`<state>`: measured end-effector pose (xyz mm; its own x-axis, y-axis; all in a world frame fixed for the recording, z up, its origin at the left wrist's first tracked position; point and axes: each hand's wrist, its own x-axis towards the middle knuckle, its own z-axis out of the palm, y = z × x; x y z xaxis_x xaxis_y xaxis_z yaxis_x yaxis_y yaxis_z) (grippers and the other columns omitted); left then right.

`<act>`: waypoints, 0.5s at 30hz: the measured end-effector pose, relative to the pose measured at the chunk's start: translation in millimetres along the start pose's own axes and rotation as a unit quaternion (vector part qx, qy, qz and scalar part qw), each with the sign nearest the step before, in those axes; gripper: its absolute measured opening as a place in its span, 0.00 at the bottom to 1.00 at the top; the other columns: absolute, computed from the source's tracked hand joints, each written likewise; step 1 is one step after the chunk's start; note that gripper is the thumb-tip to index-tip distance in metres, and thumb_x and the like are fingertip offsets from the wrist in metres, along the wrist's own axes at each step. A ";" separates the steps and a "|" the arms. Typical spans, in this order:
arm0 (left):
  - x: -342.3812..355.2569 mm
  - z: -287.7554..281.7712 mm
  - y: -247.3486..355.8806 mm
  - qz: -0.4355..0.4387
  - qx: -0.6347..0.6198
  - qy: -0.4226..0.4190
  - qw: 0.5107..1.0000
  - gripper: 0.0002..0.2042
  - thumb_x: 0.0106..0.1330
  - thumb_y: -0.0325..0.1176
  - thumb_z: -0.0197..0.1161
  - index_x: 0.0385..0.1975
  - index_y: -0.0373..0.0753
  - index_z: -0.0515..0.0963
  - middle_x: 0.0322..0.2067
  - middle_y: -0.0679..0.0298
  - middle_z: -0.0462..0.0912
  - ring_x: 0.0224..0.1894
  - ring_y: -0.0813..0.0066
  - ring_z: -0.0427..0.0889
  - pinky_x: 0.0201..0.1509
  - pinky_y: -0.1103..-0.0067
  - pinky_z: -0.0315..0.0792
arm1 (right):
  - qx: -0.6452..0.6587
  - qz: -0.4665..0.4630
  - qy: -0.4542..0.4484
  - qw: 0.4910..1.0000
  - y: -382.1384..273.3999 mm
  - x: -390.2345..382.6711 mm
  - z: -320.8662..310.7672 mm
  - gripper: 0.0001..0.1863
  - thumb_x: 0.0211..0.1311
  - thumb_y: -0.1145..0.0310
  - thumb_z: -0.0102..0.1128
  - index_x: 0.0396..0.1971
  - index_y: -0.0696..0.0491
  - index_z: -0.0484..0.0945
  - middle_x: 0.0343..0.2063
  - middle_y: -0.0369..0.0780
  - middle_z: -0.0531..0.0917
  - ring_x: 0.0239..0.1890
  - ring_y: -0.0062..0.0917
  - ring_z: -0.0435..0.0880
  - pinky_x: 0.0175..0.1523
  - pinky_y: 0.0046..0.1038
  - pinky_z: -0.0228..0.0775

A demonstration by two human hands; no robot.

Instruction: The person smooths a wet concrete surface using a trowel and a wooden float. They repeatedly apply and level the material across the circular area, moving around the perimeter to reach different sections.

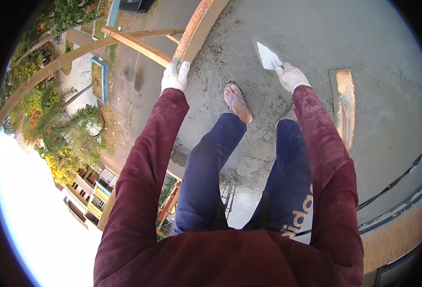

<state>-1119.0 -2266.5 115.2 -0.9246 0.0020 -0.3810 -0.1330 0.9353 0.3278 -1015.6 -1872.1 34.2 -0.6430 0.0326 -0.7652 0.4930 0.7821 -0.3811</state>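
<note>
In a white glove, my right hand [292,78] grips the handle of a pointed trowel [268,56], whose pale blade lies at or just above the wet grey concrete [311,28]. My left hand [175,76], also gloved in white, rests on the end of a wooden edge board [195,27] along the slab's left side. Its fingers look spread over the wood, with the thumb apart. To the right of the trowel, a concrete-smeared wooden plank [345,107] lies on the slab.
My sandalled foot [237,101] stands on the concrete between the hands. Past the edge board the slab drops to a street far below. A wooden brace [137,45] juts outward there. Dark cables [395,179] run along the right, and rebar [228,195] shows behind my legs.
</note>
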 end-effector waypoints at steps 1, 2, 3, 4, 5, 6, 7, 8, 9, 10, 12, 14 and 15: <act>31.4 14.9 -20.6 0.101 0.061 0.078 0.990 0.31 0.71 0.52 0.62 0.65 0.34 0.73 0.59 0.46 0.80 0.63 0.47 0.77 0.68 0.60 0.69 | -0.012 -0.017 0.007 1.000 -11.2 29.7 -1.8 0.28 0.77 0.48 0.41 0.57 0.57 0.75 0.52 0.56 0.84 0.57 0.51 0.82 0.61 0.50 0.72; 63.0 23.0 -32.2 0.127 0.079 0.095 0.984 0.32 0.71 0.55 0.62 0.66 0.35 0.73 0.59 0.47 0.80 0.63 0.49 0.77 0.67 0.60 0.70 | -0.026 -0.035 0.014 0.999 -25.4 58.3 -4.6 0.29 0.78 0.48 0.41 0.57 0.58 0.75 0.52 0.57 0.84 0.57 0.51 0.82 0.61 0.50 0.72; 88.0 32.4 -36.0 0.145 0.122 0.125 0.974 0.33 0.71 0.55 0.62 0.66 0.35 0.73 0.57 0.47 0.81 0.62 0.49 0.77 0.67 0.61 0.70 | -0.025 -0.038 0.040 0.998 -36.2 85.5 -6.8 0.29 0.78 0.48 0.40 0.57 0.59 0.75 0.51 0.57 0.84 0.56 0.52 0.82 0.61 0.51 0.72; 110.0 40.2 -39.7 0.185 0.150 0.155 0.959 0.32 0.71 0.54 0.62 0.65 0.34 0.73 0.55 0.46 0.82 0.61 0.48 0.79 0.66 0.61 0.71 | -0.027 -0.040 0.065 0.997 -44.7 109.2 1.1 0.29 0.78 0.49 0.40 0.57 0.60 0.74 0.50 0.58 0.84 0.55 0.53 0.83 0.60 0.51 0.73; 130.1 47.2 -46.5 0.193 0.143 0.148 0.959 0.32 0.71 0.54 0.61 0.65 0.35 0.73 0.54 0.46 0.83 0.59 0.47 0.80 0.64 0.60 0.72 | 0.000 -0.030 0.087 0.996 -50.7 128.2 22.0 0.29 0.78 0.49 0.40 0.57 0.61 0.74 0.49 0.58 0.84 0.54 0.53 0.83 0.60 0.51 0.73; 145.9 53.0 -61.9 0.187 0.138 0.118 0.965 0.32 0.71 0.55 0.60 0.66 0.38 0.72 0.53 0.47 0.84 0.58 0.46 0.80 0.63 0.59 0.73 | 0.026 -0.024 0.106 0.994 -61.4 145.5 41.9 0.28 0.78 0.50 0.39 0.57 0.61 0.73 0.48 0.58 0.85 0.54 0.54 0.83 0.60 0.52 0.73; 154.6 69.2 -55.2 0.161 0.120 0.064 0.978 0.32 0.74 0.54 0.56 0.70 0.38 0.68 0.59 0.46 0.79 0.64 0.47 0.76 0.68 0.61 0.69 | 0.049 0.000 0.130 0.990 -61.3 159.0 60.7 0.28 0.79 0.50 0.39 0.57 0.61 0.73 0.47 0.58 0.85 0.53 0.55 0.83 0.60 0.52 0.73; 158.6 83.0 -50.2 0.134 0.104 0.005 0.985 0.32 0.77 0.53 0.52 0.74 0.39 0.64 0.66 0.45 0.74 0.69 0.47 0.72 0.73 0.63 0.64 | 0.074 0.008 0.115 0.991 -64.5 155.3 89.8 0.28 0.79 0.51 0.37 0.57 0.62 0.71 0.45 0.59 0.85 0.51 0.56 0.84 0.59 0.52 0.73; 155.5 85.9 -66.9 0.156 0.071 0.016 0.985 0.32 0.76 0.52 0.53 0.73 0.37 0.65 0.66 0.45 0.74 0.69 0.47 0.72 0.74 0.64 0.63 | 0.103 0.007 0.070 0.992 -87.6 143.7 121.6 0.28 0.79 0.51 0.36 0.56 0.62 0.70 0.43 0.59 0.85 0.50 0.55 0.84 0.58 0.51 0.74; 157.4 86.7 -78.4 0.183 0.034 0.036 0.982 0.33 0.75 0.50 0.55 0.73 0.34 0.65 0.66 0.45 0.74 0.69 0.48 0.72 0.75 0.65 0.62 | 0.114 -0.004 0.002 0.993 -106.7 126.1 145.5 0.27 0.79 0.51 0.36 0.56 0.62 0.70 0.41 0.60 0.85 0.48 0.54 0.85 0.56 0.51 0.75; 160.8 87.1 -95.9 0.234 -0.002 0.077 0.969 0.32 0.73 0.47 0.55 0.72 0.32 0.67 0.66 0.46 0.75 0.68 0.48 0.72 0.75 0.65 0.61 | 0.064 -0.044 -0.134 0.988 -136.9 97.6 194.3 0.24 0.78 0.53 0.38 0.53 0.59 0.71 0.42 0.56 0.87 0.50 0.50 0.85 0.57 0.49 0.75; 163.1 89.3 -103.2 0.277 0.000 0.112 0.954 0.31 0.74 0.46 0.53 0.71 0.32 0.67 0.65 0.46 0.75 0.68 0.48 0.72 0.74 0.65 0.62 | 0.055 -0.112 -0.118 0.985 -143.5 77.0 252.3 0.23 0.77 0.52 0.44 0.48 0.59 0.72 0.34 0.56 0.86 0.42 0.52 0.87 0.51 0.50 0.76; 168.2 91.7 -81.8 0.291 -0.026 0.109 0.950 0.30 0.74 0.44 0.53 0.71 0.32 0.67 0.65 0.45 0.75 0.67 0.47 0.72 0.73 0.64 0.63 | 0.091 -0.113 -0.086 0.986 -118.4 83.3 305.3 0.22 0.76 0.52 0.45 0.48 0.58 0.73 0.35 0.55 0.86 0.43 0.51 0.87 0.51 0.50 0.77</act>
<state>-1230.8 -2310.2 -54.9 -0.8981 0.4350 0.0649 0.4117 0.7795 0.4721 -948.6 -2151.9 -142.9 -0.6472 -0.2486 -0.7206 0.4556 0.6318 -0.6271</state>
